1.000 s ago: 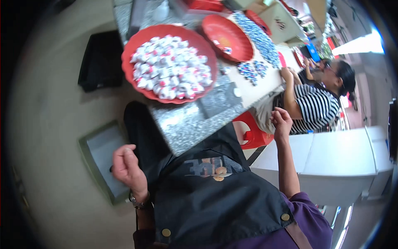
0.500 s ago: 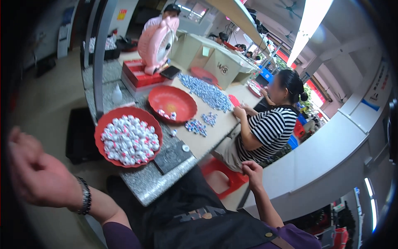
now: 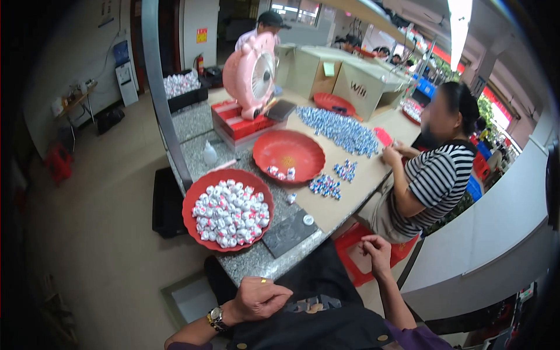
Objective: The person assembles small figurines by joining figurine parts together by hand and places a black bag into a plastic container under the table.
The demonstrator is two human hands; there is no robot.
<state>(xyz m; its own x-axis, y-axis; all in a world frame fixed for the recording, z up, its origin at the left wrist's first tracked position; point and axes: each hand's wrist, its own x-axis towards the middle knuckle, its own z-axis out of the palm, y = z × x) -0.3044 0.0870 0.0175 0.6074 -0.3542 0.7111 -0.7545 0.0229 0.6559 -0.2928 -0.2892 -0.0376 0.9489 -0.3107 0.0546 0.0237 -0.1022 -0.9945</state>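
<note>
My left hand (image 3: 261, 298), with a watch on its wrist, is closed over my lap just off the table's front edge. Its curled fingers hide whatever they may hold. Further right, my right hand (image 3: 378, 254) is raised in front of a red stool, fingers bent into a pinch; anything between them is too small to name. Nearest to both hands on the table is a dark slab (image 3: 288, 235) with a small round white piece (image 3: 308, 220) on it. Left of that sits a red scalloped bowl (image 3: 191, 217) heaped with white and pink round pieces.
A second red bowl (image 3: 289, 149) holds a few pieces. Beyond it lie blue-white pieces (image 3: 344, 131) in piles. A pink fan (image 3: 248, 79) stands on a red box. A metal post (image 3: 158, 87) rises at the table's left; a person in stripes (image 3: 446, 175) sits at right.
My left hand has come in from the far left to above my lap, and its fingers have closed. The view has turned left, so the table appears further right. My right hand stays raised.
</note>
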